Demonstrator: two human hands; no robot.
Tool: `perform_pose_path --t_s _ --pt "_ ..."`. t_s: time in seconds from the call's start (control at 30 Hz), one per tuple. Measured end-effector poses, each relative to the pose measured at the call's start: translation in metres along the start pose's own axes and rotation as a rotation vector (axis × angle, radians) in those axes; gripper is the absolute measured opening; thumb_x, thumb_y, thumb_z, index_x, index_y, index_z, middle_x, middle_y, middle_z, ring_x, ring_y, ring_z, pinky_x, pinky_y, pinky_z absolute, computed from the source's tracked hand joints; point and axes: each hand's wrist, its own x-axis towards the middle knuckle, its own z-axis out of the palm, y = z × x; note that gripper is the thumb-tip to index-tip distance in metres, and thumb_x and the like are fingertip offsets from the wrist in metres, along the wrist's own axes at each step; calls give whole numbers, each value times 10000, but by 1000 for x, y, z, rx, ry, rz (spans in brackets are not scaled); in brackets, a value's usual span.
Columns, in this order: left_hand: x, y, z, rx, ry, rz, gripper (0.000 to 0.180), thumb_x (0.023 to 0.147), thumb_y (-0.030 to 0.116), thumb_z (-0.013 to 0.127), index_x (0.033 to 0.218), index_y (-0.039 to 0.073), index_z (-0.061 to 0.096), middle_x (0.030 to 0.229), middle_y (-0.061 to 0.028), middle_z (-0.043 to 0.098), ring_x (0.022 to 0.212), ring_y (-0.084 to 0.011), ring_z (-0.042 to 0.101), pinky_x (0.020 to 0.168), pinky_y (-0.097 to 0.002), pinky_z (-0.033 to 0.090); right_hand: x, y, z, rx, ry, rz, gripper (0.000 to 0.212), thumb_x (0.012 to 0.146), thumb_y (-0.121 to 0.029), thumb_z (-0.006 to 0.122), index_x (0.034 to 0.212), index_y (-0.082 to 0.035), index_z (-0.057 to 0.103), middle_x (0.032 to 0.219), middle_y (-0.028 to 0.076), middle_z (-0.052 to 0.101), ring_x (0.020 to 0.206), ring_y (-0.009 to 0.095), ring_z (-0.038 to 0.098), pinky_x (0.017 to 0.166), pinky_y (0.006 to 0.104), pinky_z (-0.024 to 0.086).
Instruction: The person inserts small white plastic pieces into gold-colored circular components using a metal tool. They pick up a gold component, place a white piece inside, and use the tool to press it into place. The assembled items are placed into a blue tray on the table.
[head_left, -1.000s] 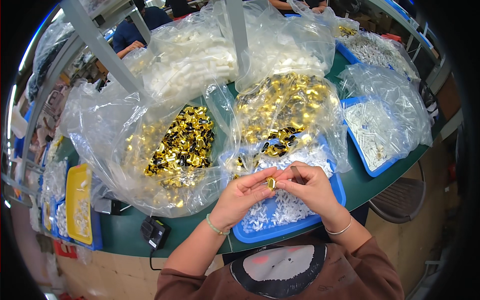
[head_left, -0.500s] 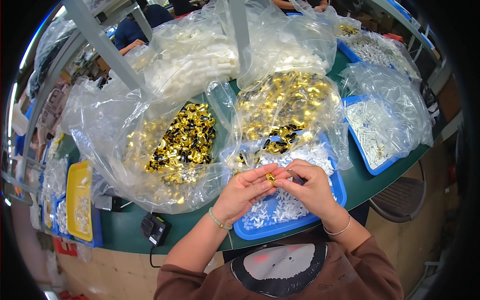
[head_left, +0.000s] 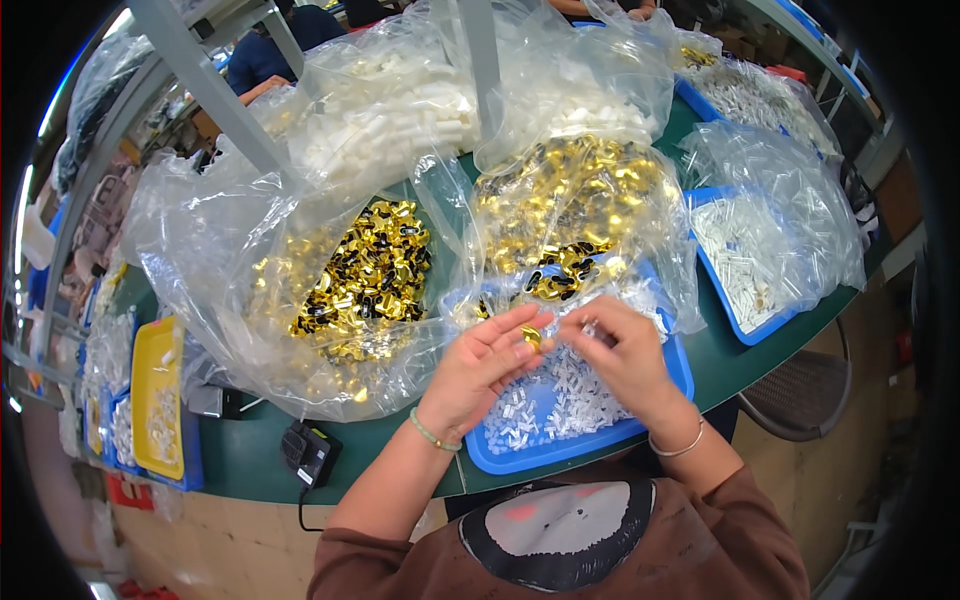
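Observation:
Above the blue tray (head_left: 560, 455), my left hand (head_left: 478, 372) pinches a small shiny gold piece (head_left: 532, 338) between thumb and fingers. My right hand (head_left: 630, 362) is just to its right, a small gap away, with its fingers bent together. Whatever those fingers hold, if anything, is too small and blurred to make out. Small white and clear plastic pieces (head_left: 565, 400) fill the tray below both hands. Behind the hands, a clear bag (head_left: 575, 200) spills gold-and-black pieces (head_left: 565, 275) toward the tray.
Left of my hands, another open clear bag (head_left: 200, 260) holds gold-and-black pieces (head_left: 375, 265). Bags of white parts (head_left: 400, 130) stand behind. At right is a blue tray (head_left: 745, 265) of clear strips; at left, a yellow tray (head_left: 157, 400) and a black adapter (head_left: 310, 455). A metal post (head_left: 480, 60) rises behind.
My hands have come apart: the right moved slightly right and up, the left slightly left with the gold piece. The dark thin item seen at my right fingers no longer shows clearly.

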Motion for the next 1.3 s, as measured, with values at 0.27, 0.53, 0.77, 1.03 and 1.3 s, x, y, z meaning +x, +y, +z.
perform_pose_path --t_s 0.27,0.53,0.77,1.03,1.3 --pt "-2 -1 -4 88 154 35 308 941 62 607 1238 -18 583 1198 -139 647 1030 -175 666 830 -257 559 -6 20 -8 -424 -257 -143 135 789 -141 721 915 -95 701 867 81 628 774 277 646 671 378 518" --pt "-1 -6 -3 254 116 9 326 970 81 567 1282 -10 573 1212 -115 643 1080 -165 641 865 -237 532 -8 30 -2 -395 -288 -176 91 791 -129 708 876 -98 697 842 71 633 768 281 645 670 383 517" --pt "0 -10 -1 341 109 18 291 986 77 536 1253 -15 606 1224 -98 638 1094 -149 628 897 -226 514 -7 23 -5 -129 -151 11 91 817 -73 704 903 -45 698 818 98 669 684 236 628 637 328 499" --pt "1 -24 -2 254 100 69 341 1003 73 491 1325 -32 533 1317 -102 572 1114 -129 590 957 -256 507 -5 5 8 23 -28 -12 74 813 -34 717 866 3 680 795 27 594 578 71 455 519 231 371" --pt "-2 -19 0 222 107 69 339 997 74 508 1319 -26 541 1322 -99 570 1120 -129 587 959 -266 507 -10 -1 15 -102 34 -33 109 792 -34 720 887 -30 666 872 70 625 589 154 563 520 268 448"
